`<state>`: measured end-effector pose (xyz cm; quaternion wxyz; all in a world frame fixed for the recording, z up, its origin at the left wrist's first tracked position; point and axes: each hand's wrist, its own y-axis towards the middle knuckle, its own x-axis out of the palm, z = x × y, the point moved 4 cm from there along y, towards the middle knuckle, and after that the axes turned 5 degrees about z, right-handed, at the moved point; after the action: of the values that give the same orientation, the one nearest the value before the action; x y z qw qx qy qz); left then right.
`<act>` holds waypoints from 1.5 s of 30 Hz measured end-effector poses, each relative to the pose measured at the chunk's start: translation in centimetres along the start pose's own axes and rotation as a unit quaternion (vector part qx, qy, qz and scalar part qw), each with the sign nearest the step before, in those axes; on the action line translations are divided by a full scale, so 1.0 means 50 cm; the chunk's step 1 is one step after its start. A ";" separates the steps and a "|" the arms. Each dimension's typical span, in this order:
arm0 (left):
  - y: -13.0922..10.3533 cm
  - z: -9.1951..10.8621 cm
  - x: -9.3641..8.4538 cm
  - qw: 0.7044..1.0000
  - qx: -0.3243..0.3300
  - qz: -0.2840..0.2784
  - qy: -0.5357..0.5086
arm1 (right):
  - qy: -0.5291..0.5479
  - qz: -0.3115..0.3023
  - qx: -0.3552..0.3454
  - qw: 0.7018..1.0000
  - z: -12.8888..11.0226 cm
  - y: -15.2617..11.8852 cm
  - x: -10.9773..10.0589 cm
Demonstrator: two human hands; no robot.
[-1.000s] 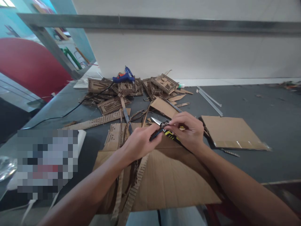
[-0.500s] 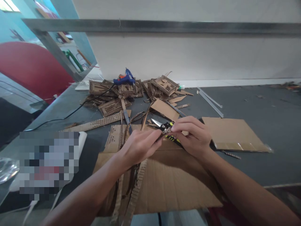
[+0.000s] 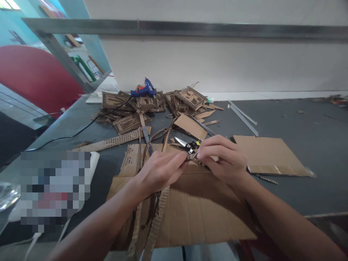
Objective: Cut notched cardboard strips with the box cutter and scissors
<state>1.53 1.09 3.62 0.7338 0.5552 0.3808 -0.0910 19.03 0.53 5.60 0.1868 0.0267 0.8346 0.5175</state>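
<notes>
My left hand (image 3: 164, 168) and my right hand (image 3: 224, 157) meet over a large cardboard sheet (image 3: 203, 214). Both pinch a small piece of corrugated cardboard strip (image 3: 193, 156) between their fingertips, one end each. Just beyond the fingers lie scissors (image 3: 187, 145) with black and yellow-green handles, blades apart and pointing left; my right hand hides most of the handles. Long corrugated cardboard strips (image 3: 157, 221) run under my left wrist and hang past the sheet's near edge.
A blue glue gun (image 3: 144, 88) rests on a pile of small cardboard frames (image 3: 127, 123) at the back. Clear glue sticks (image 3: 243, 117) and a flat cardboard piece (image 3: 269, 154) lie to the right. A blurred-out device (image 3: 54, 192) with a white cable sits at left.
My right hand's fingers have shifted slightly and now cover more of the scissors' handles. The cardboard strip piece has dipped a little toward me; the other things stay in place.
</notes>
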 end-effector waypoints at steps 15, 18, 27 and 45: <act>-0.004 -0.004 0.005 1.000 -0.015 -0.018 -0.002 | 0.004 0.000 0.004 1.000 0.003 -0.001 0.004; -0.001 -0.002 0.005 0.999 -0.010 -0.034 -0.007 | 0.023 -0.026 0.009 0.999 0.007 -0.002 0.008; 0.003 -0.010 0.008 0.997 -0.045 -0.060 -0.036 | -0.069 -0.032 -0.034 0.997 0.002 -0.025 0.012; 0.003 -0.014 0.018 0.995 -0.065 -0.072 -0.031 | -0.050 0.014 -0.005 0.999 0.020 -0.025 0.017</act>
<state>1.90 2.04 3.09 0.7714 0.4744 0.4018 -0.1361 18.77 0.99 3.86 0.2208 0.0636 0.8212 0.5223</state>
